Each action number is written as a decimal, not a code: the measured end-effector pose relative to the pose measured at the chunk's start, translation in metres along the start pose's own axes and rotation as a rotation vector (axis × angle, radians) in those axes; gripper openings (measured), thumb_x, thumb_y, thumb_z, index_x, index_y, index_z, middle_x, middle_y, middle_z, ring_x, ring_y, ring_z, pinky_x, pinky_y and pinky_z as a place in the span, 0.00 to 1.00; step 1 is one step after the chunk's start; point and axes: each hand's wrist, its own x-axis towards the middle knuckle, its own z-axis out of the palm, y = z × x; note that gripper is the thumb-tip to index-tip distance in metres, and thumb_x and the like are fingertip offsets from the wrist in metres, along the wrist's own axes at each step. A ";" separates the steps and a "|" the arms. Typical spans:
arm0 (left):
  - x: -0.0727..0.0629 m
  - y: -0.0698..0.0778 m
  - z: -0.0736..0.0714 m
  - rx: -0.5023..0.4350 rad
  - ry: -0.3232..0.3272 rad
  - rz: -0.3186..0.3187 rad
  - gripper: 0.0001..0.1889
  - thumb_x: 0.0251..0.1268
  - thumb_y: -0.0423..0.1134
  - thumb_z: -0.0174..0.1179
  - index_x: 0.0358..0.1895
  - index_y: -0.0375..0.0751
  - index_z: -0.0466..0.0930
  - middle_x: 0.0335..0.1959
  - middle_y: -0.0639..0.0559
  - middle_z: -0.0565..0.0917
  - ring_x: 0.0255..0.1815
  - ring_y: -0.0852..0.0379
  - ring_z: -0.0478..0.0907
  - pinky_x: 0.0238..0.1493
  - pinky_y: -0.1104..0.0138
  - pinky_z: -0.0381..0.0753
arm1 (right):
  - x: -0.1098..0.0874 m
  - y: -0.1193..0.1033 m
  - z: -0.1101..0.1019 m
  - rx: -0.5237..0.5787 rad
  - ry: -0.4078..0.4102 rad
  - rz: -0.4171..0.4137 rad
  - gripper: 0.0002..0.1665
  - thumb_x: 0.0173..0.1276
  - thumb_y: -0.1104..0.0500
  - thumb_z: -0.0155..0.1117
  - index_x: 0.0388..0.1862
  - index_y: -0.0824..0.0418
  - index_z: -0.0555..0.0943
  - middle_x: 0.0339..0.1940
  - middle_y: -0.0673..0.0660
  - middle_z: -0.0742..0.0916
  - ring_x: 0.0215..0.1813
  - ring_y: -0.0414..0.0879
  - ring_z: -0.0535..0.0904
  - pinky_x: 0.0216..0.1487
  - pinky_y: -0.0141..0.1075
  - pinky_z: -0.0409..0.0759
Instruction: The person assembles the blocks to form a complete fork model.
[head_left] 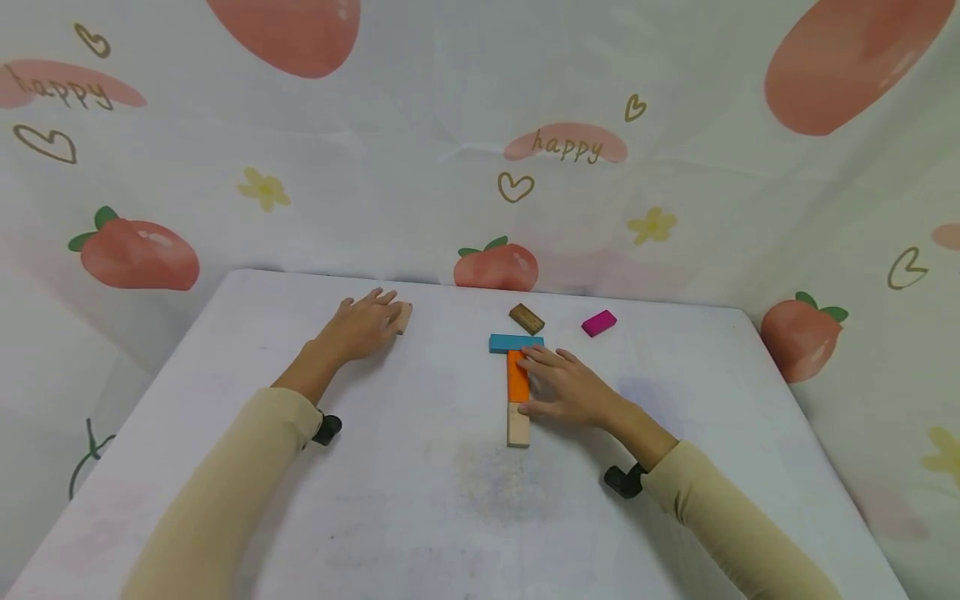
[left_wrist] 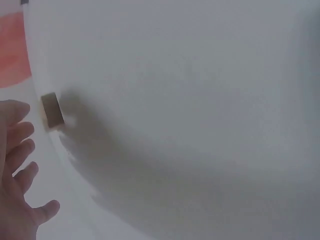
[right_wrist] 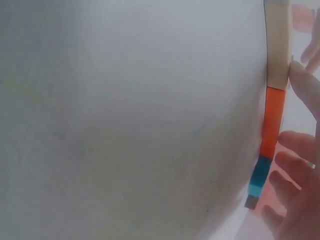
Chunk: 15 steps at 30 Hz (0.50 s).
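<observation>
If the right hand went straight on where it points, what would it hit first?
Probably the orange block, just by the fingertips of the right hand; they may already touch it, but depth is unclear.

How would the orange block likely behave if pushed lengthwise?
The orange block is probably stiff, given its straight edges. Its flat faces suggest sliding rather than rolling. It may shove the blue block or the pale block, which appear to meet its ends.

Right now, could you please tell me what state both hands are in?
Left hand: open, near a pale block.
Right hand: open, by the orange block.
</observation>
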 end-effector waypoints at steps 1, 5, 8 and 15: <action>-0.001 -0.002 0.000 0.004 0.001 0.001 0.24 0.75 0.40 0.48 0.69 0.33 0.71 0.74 0.36 0.65 0.76 0.35 0.56 0.67 0.32 0.56 | 0.000 0.000 0.000 0.003 -0.003 0.003 0.46 0.65 0.36 0.66 0.74 0.58 0.69 0.77 0.58 0.68 0.79 0.54 0.59 0.76 0.56 0.51; -0.005 -0.008 0.002 -0.010 0.002 0.022 0.24 0.74 0.39 0.49 0.69 0.33 0.71 0.73 0.37 0.66 0.76 0.36 0.56 0.67 0.32 0.56 | 0.001 0.001 0.000 0.011 -0.001 0.002 0.45 0.64 0.37 0.67 0.74 0.59 0.70 0.76 0.59 0.69 0.78 0.54 0.60 0.76 0.56 0.51; -0.006 -0.012 0.004 -0.009 -0.012 0.043 0.24 0.74 0.37 0.47 0.69 0.33 0.71 0.73 0.38 0.66 0.76 0.36 0.57 0.67 0.32 0.57 | 0.000 0.001 0.000 0.019 -0.003 0.005 0.45 0.64 0.37 0.67 0.73 0.59 0.71 0.76 0.60 0.69 0.77 0.55 0.61 0.76 0.56 0.52; -0.008 -0.014 0.005 -0.036 -0.072 0.034 0.27 0.73 0.40 0.45 0.72 0.34 0.68 0.76 0.38 0.62 0.78 0.36 0.53 0.68 0.33 0.54 | 0.000 0.000 -0.001 0.044 -0.010 0.008 0.45 0.64 0.37 0.68 0.73 0.59 0.71 0.76 0.60 0.69 0.77 0.56 0.61 0.75 0.57 0.53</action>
